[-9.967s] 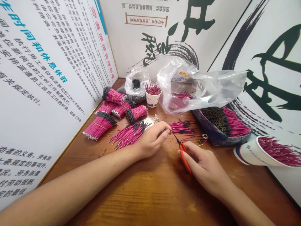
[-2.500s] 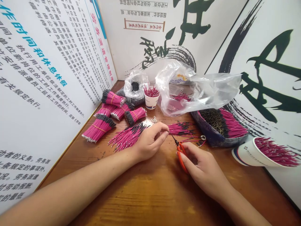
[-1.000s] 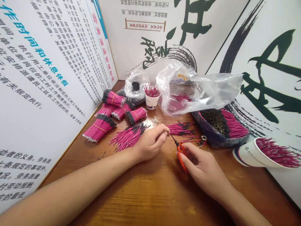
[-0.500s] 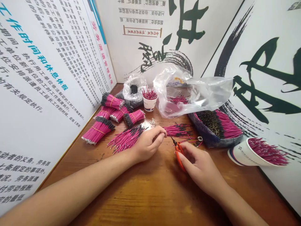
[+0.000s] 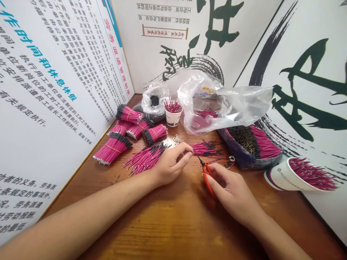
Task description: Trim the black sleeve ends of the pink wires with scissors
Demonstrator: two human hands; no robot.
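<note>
My right hand (image 5: 230,187) is wrapped round orange-handled pliers (image 5: 208,180), whose dark, thin tip points up and left toward my other hand. My left hand (image 5: 173,164) is closed in a pinch just left of that tip; what its fingertips hold is too small to make out. Behind and left of it lies a loose pile of pink wires with black ends (image 5: 143,159). More loose pink wires (image 5: 204,148) lie beyond the pliers, with a small metal ring (image 5: 231,158) at their right.
Banded wire bundles (image 5: 113,147) are stacked at the left. A paper cup of wires (image 5: 172,117) stands at the back beside a clear plastic bag (image 5: 189,108). To the right are a dark bag of wires (image 5: 252,162) and a tilted cup (image 5: 282,175). Printed panels (image 5: 162,72) enclose the table.
The view has shifted slightly. Both hands keep nearly the same pose, with the pliers' tip still close to my left fingertips.
</note>
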